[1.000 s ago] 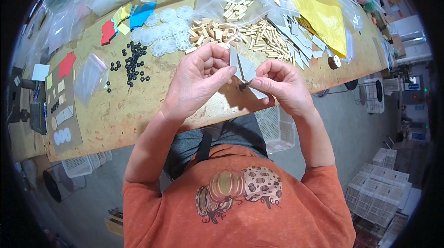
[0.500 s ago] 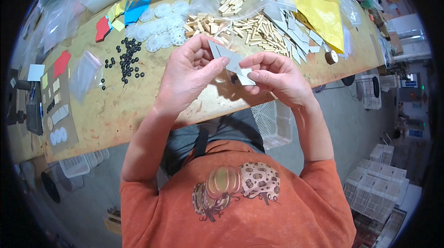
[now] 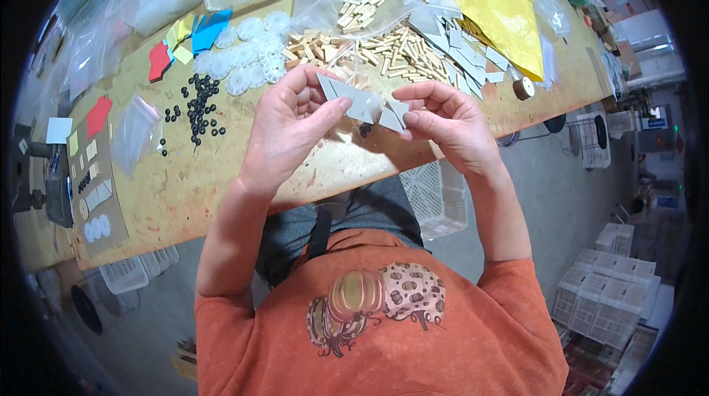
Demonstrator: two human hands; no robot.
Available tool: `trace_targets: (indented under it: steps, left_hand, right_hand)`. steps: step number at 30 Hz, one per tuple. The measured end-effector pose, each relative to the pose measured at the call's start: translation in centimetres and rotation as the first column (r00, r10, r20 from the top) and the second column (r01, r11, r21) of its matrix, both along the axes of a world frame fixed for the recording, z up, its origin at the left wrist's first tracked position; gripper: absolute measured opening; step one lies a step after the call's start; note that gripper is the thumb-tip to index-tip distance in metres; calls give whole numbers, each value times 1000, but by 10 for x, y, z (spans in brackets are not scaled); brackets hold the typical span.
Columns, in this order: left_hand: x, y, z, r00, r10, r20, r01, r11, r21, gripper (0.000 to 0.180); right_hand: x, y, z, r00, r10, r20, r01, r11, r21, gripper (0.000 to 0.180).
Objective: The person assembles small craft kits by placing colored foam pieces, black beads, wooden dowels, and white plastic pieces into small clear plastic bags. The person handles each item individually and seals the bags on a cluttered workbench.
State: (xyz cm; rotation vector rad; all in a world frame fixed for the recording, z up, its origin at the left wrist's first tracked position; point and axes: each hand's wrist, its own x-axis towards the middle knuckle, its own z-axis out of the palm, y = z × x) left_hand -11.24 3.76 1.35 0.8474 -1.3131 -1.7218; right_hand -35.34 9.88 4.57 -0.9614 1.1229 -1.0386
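My left hand pinches a flat grey cardboard piece with a pointed upper end and a thin slit, thumb on top and fingers behind. Between the thumb and fingers of my right hand is a smaller pale grey piece with angled edges. The two pieces sit close together above the table's near edge; whether they touch I cannot tell. Just below them a few black beads show. Beyond my hands lie short wooden sticks and a pile of grey cardboard pieces.
Black beads lie scattered left of centre on the table, below clear plastic discs. Farther left are a zip bag and a sample board. A yellow envelope and a round wooden stack are at the right.
The cardboard piece in my left hand has tilted flatter and shifted slightly left. The smaller piece in my right hand has turned and overlaps it less.
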Motion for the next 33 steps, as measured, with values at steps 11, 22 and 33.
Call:
trace_targets:
  steps: [11, 22, 33]
  left_hand:
    - [2, 0, 1, 997, -75, -2, 75, 997, 3, 23]
    - [3, 1, 0, 997, -78, 15, 78, 997, -22, 25]
    - [-1, 2, -1, 995, -70, -64, 74, 996, 55, 23]
  right_hand:
    - [-2, -3, 3, 959, 6, 282, 9, 999, -51, 26]
    - [8, -12, 1, 973, 11, 229, -3, 999, -36, 24]
    - [18, -13, -9, 972, 25, 234, -29, 1000, 11, 23]
